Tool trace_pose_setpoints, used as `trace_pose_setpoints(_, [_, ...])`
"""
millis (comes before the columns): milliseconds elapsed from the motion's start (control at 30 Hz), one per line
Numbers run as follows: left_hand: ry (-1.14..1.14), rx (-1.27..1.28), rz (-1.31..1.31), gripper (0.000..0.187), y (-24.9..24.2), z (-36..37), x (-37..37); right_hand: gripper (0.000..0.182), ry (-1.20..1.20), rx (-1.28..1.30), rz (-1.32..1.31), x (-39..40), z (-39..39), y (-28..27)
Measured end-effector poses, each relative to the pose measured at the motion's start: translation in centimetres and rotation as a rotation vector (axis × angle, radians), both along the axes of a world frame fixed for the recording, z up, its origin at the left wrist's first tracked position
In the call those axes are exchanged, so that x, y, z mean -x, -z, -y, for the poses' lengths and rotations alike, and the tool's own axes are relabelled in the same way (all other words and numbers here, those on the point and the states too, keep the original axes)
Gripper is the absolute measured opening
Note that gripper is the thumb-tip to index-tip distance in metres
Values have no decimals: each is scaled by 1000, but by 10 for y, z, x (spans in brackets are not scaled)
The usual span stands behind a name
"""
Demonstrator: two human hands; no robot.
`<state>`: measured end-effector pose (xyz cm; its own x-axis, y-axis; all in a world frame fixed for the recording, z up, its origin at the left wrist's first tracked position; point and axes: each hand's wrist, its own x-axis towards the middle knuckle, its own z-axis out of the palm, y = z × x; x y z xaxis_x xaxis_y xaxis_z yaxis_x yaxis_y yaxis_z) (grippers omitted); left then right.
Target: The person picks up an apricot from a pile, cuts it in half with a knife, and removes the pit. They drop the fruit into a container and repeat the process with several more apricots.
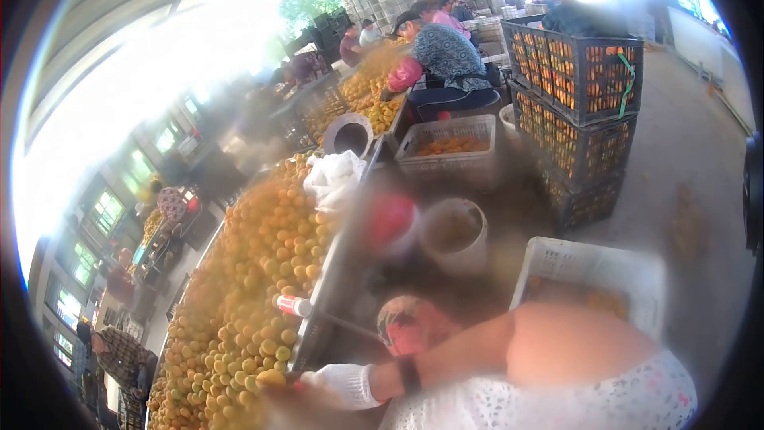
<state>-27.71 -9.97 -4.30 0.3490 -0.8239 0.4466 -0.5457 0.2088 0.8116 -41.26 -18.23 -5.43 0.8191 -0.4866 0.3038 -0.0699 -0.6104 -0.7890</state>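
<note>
My right hand (344,386), in a white knitted glove with a dark band at the wrist, reaches to the near edge of a long trough heaped with apricots (247,302). Its fingertips are blurred, with a bit of red among them. A larger-looking yellow-orange apricot (272,380) lies right beside them; I cannot tell whether they grip it. A white container with a red label (294,305) lies on its side on the trough's rim, further along. My left hand is not in view.
White buckets (454,231) and a white crate (589,271) holding some fruit stand right of the trough. Black crates full of fruit (573,80) are stacked beyond. A white plastic bag (333,179) and a bowl (348,135) sit farther up the trough, where other people (446,52) work.
</note>
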Motion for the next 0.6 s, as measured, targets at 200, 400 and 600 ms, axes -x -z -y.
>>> trace_pose_setpoints(200, [101, 98, -900, 41, 12, 14, -2, 34, -90, -491, 104, 0, -6, -14])
trace_pose_setpoints(400, [356, 37, -1048, 57, 26, 18, -37, 23, 127, 111, 78, -21, -3, 4])
trace_pose_setpoints(600, [-36, 289, -942, 47, 14, 16, -20, 12, 62, -76, 481, 13, -17, -44])
